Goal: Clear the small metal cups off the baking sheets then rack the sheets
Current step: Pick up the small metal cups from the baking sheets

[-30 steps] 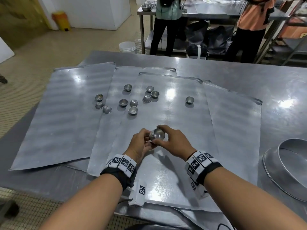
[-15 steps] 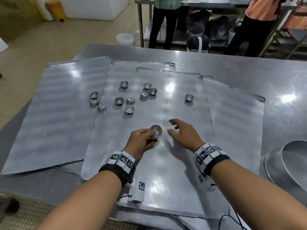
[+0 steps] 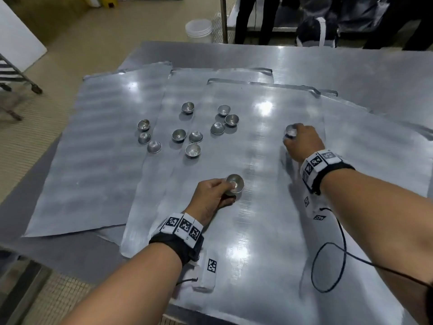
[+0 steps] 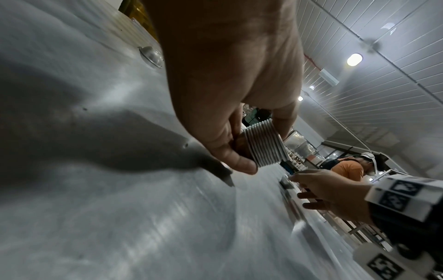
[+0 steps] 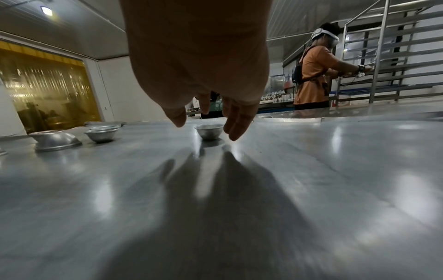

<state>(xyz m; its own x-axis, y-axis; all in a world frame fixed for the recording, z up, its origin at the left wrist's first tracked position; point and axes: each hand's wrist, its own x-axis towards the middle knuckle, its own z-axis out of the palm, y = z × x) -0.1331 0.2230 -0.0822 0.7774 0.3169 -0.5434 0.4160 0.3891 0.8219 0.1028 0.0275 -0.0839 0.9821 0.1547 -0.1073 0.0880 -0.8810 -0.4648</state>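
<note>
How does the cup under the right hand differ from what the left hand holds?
The lone cup stands upright on the baking sheet, ungripped; the right hand only reaches around it. The nested stack of cups is lifted off the sheet, tilted, pinched by the left hand. One is single, the other many. Both are small shiny metal.

Bright overhead ceiling lamps [image 4: 354, 59], hard white glare patches on the baking sheets [image 3: 264, 107]; soft dark shadow under the right hand [image 5: 199, 62]; wrist views strongly warped at edges, near foreground smeared with motion blur, background fairly sharp
</note>
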